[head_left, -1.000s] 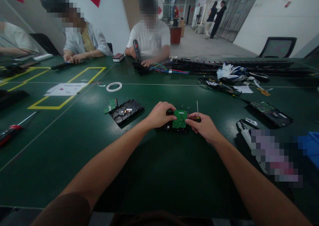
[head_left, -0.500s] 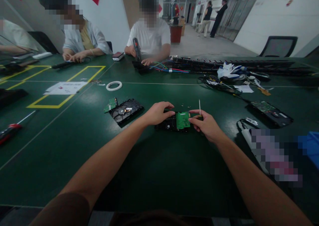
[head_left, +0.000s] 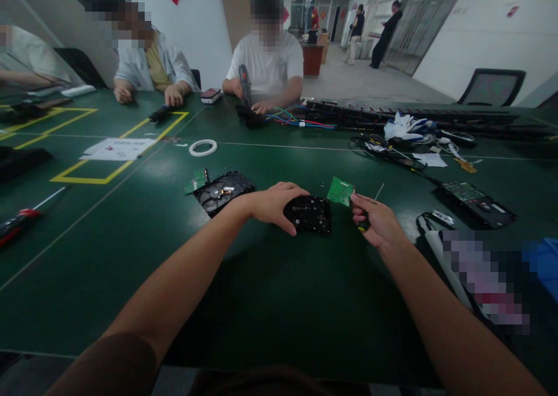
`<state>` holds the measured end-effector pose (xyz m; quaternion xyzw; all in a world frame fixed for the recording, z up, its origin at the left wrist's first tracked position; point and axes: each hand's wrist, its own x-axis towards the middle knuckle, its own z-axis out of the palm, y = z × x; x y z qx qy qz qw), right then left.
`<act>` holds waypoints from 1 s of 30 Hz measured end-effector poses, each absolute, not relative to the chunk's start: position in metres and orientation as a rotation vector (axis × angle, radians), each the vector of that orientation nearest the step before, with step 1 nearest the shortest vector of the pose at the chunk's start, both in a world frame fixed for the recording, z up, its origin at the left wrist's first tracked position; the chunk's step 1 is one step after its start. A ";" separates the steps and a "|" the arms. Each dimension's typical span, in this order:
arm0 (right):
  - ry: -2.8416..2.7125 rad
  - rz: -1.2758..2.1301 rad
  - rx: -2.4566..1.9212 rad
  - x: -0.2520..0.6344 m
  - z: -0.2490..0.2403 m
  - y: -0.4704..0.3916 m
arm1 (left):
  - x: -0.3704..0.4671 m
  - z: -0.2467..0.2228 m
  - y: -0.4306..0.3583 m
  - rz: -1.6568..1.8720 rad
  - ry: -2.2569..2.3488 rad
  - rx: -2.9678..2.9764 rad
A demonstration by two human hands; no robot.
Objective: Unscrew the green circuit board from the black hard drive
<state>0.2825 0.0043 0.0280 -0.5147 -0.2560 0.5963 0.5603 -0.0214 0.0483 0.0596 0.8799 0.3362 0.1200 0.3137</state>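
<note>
My left hand (head_left: 274,206) is closed around the left end of a black hard drive (head_left: 311,214), thumb at the near side and fingers over the far side. The drive lies on the green table with its black underside bared. My right hand (head_left: 378,220) pinches a green circuit board (head_left: 340,191) by its right edge, just beyond the drive and apart from it. A screwdriver (head_left: 362,226) is also tucked in that hand, its thin shaft pointing up and away. Left of my left hand lies an opened hard drive (head_left: 225,188), with small green boards (head_left: 196,182) beside it.
Another hard drive (head_left: 479,205) lies at the right, near a pale pouch-like item and a blue bin (head_left: 547,266). A red-handled screwdriver (head_left: 20,224) is at far left. Beyond are a tape roll (head_left: 203,147), white gloves (head_left: 405,128), cables, and co-workers across the table.
My right hand has lifted the circuit board off the hard drive and moved it right and away. My left hand has widened its grip round the drive's end.
</note>
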 end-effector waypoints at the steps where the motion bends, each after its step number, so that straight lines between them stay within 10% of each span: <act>1: -0.595 1.405 -1.203 0.282 0.028 0.005 | -0.021 0.058 0.049 0.246 0.911 2.349; 30: -0.995 1.296 -1.424 0.273 0.019 0.000 | -0.014 0.014 0.001 0.557 1.048 2.618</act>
